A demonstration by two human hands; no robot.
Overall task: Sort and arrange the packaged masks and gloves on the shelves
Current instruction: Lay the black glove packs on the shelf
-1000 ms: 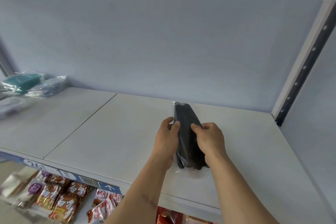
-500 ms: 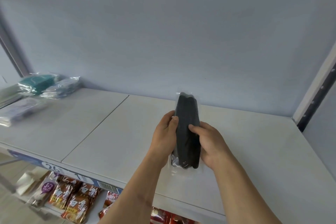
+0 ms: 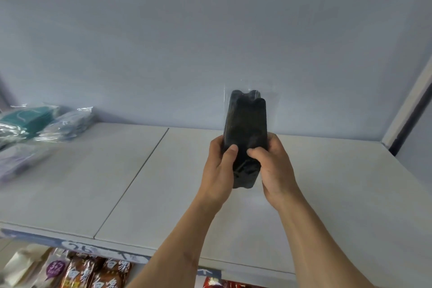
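A black pack in clear plastic wrap stands upright above the white shelf, held between both hands. My left hand grips its left side with the thumb across the front. My right hand grips its right side, thumb also on the front. The pack's lower end is partly hidden by my fingers. At the shelf's far left lie other packs: a teal one, a pale blue-clear one and a blurred whitish one.
A pale back panel closes the shelf behind. A slanted upright post bounds it on the right. A seam splits the shelf boards. Below the front edge with its price strip, snack packets fill the lower shelf.
Both hands have lifted the black pack off the shelf and tipped it upright. The view has shifted right to left, bringing the packs at the left closer.
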